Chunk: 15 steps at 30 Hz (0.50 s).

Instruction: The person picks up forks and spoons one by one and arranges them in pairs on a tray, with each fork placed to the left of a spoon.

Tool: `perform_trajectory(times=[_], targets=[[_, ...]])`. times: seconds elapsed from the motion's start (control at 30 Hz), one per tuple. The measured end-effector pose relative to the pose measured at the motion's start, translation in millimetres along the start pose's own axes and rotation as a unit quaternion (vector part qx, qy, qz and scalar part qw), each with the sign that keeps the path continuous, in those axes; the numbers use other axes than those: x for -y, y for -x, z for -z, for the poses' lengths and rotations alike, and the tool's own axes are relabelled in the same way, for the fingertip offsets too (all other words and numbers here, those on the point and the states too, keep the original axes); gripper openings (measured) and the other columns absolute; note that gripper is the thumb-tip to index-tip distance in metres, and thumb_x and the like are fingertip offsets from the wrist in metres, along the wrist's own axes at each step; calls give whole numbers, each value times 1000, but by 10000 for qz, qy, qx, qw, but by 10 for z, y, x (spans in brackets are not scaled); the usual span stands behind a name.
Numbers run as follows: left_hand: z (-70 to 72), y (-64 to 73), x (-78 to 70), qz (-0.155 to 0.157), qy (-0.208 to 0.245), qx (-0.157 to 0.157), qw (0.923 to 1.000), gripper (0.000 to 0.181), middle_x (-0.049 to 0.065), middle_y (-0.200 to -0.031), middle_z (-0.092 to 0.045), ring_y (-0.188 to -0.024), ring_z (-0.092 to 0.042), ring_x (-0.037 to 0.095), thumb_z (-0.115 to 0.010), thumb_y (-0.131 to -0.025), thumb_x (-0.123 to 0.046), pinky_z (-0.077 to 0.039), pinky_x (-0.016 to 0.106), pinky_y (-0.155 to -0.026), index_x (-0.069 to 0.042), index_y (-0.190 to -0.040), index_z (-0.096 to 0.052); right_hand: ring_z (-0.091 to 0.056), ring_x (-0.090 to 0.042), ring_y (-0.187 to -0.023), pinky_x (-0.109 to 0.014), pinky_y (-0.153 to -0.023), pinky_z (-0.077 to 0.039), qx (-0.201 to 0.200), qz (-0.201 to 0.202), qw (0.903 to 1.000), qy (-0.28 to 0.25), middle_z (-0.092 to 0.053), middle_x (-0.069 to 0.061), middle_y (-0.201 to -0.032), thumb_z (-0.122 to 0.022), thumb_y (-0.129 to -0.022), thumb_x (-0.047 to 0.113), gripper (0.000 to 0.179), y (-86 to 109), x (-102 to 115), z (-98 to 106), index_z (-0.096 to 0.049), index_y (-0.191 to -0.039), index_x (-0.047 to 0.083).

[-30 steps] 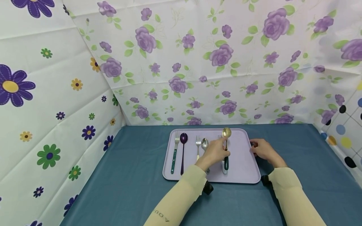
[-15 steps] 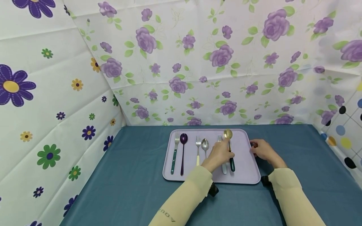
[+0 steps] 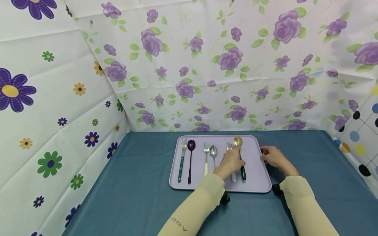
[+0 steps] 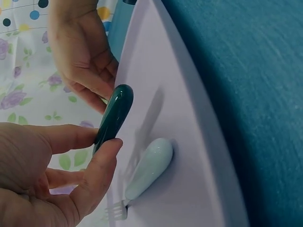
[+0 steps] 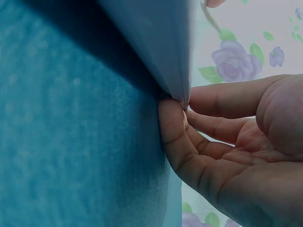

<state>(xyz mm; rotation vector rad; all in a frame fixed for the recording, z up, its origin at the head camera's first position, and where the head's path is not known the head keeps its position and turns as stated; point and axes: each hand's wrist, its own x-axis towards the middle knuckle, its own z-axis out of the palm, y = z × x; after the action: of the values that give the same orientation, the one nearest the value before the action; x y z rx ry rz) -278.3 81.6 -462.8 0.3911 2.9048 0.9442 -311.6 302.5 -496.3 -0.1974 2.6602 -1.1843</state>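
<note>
My left hand (image 3: 231, 163) pinches a spoon (image 3: 237, 141) with a gold bowl and a dark green handle, between thumb and fingers. In the left wrist view the green handle (image 4: 117, 109) is raised a little off the lilac tray (image 3: 257, 178), its shadow falling below. Just left of it lies a white-handled fork (image 4: 152, 165), partly hidden in the head view by my hand. My right hand (image 3: 274, 155) grips the tray's right edge; in the right wrist view the thumb and fingers (image 5: 222, 101) close on the rim.
Further left on the tray lie a green-handled fork (image 3: 181, 167), a dark purple spoon (image 3: 191, 145), a cream-handled fork (image 3: 206, 167) and a silver spoon (image 3: 213, 151). A blue-green cloth (image 3: 141, 164) covers the table. Flowered sheets (image 3: 183, 65) hang behind.
The left hand has shifted slightly right with the spoon, from over the white-handled fork to that fork's right side, uncovering its tines. The right hand stays on the tray's edge.
</note>
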Motion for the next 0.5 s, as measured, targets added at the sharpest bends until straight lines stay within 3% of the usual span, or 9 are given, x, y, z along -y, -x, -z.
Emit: perform_trajectory(times=[0.17, 0.5], targets=[[-42, -12, 6, -59, -140, -9, 9999, 34, 1, -75, -60, -70, -60, 17, -81, -86, -9, -52, 30, -59, -8, -113, -62, -66, -23, -76, -39, -70, -60, 5, -44, 10000, -12, -56, -13, -84, -53, -97, -2, 52, 2, 5, 2, -41, -144, -23], [-22, 16, -127, 330, -652, 219, 9971, 16, 9, -82, -68, -63, -59, 16, -81, -88, -12, -51, 28, -55, -7, -93, -66, -66, -22, -75, -38, -69, -60, 27, -8, 10000, -81, -55, -12, -83, -53, -97, -2, 54, 0, -5, 8, -40, -145, -24]])
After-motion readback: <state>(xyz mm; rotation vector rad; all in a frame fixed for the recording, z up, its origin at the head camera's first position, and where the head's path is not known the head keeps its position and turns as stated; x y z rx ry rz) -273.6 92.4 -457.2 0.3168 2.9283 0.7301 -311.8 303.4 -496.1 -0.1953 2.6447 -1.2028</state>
